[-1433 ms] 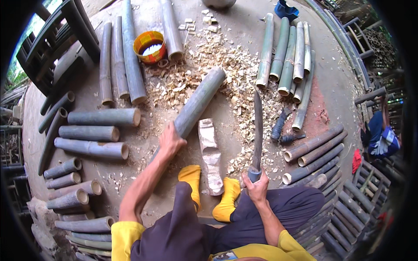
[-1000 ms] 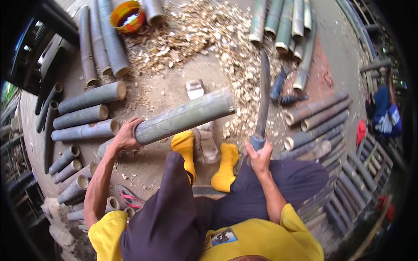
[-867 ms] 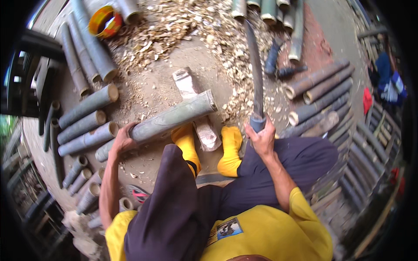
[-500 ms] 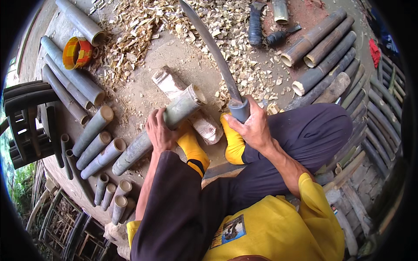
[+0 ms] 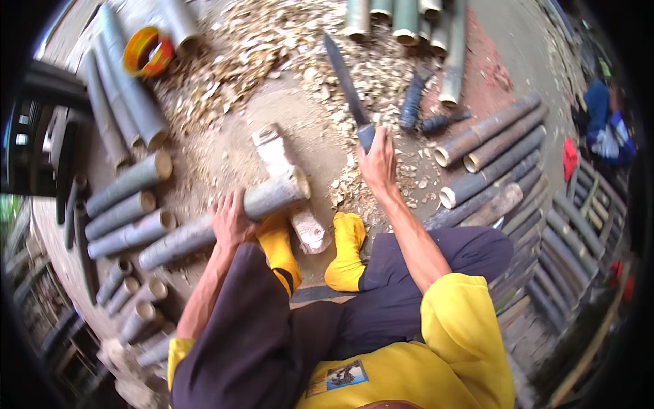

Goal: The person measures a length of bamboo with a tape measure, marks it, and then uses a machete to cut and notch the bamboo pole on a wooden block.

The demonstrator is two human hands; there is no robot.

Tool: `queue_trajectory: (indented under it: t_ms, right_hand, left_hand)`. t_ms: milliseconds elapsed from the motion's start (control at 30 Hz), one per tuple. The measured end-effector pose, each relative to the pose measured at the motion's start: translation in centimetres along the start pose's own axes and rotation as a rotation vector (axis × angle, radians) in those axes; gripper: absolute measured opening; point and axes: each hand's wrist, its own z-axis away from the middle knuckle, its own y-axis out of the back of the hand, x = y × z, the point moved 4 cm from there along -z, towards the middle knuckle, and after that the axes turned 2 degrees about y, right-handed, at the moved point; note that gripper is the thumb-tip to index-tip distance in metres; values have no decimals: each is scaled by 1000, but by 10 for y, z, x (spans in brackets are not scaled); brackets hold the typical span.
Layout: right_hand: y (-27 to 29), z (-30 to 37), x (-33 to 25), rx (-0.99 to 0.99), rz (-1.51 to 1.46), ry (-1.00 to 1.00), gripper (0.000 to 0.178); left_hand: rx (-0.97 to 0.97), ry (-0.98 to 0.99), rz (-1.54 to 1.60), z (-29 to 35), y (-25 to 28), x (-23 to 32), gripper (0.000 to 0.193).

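Left hand (image 5: 230, 219) fingers are wrapped over the top of a bamboo pole (image 5: 225, 221), pressing it down so its cut end rests across a wooden chopping block (image 5: 289, 187) in the middle of the frame. Right hand (image 5: 377, 163) is closed tight round the handle of a long knife (image 5: 346, 85), with the blade pointing up toward the top of the frame, well clear of the pole. So the blade isn't on the bamboo right now; I'd say a cut on this piece is about to happen, not underway. The pole's end looks whole, no split that I can make out.

How far along? Judging by the mess, quite a bit is done: a big spread of wood chips (image 5: 231, 61) covers the ground in the upper middle, and cut bamboo lengths (image 5: 126, 204) are lined up at the left. More poles (image 5: 487, 146) lie at the right and a green bunch (image 5: 402, 13) along the top edge, so plenty looks left to work through.

Other stuff: a yellow and orange ring-shaped thing (image 5: 143, 51) in the upper left, a couple of dark tool handles (image 5: 412, 105) just right of the knife, and another person (image 5: 606, 129) at the far right edge, well apart. The yellow-socked feet (image 5: 347, 249) sit close under the block, which is the thing I'd watch with that blade. Nothing else blocks the swing.
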Motion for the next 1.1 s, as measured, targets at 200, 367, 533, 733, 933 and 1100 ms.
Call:
queue_trajectory:
  t_ms: [200,367,533,733,933,1100]
  right_hand:
    - [-15,-21,32,-3,44,-133,47]
    - [4,-33,-3,-185,193,108,53]
    - [158,-67,8,-379,379,340,35]
    - [299,7,76,144,121,162,30]
    - [235,201,202,142,67,-208,20]
    - [144,310,181,-26,-38,-430,36]
  left_hand:
    - [-25,-12,-34,-13,-3,24,72]
    - [10,55,-8,4,7,-4,72]
    - [17,107,-75,-16,9,7,69]
    - [87,145,8,-9,-6,12,70]
    - [24,238,11,-17,14,57,73]
    - [-103,278,140,-34,30,61,73]
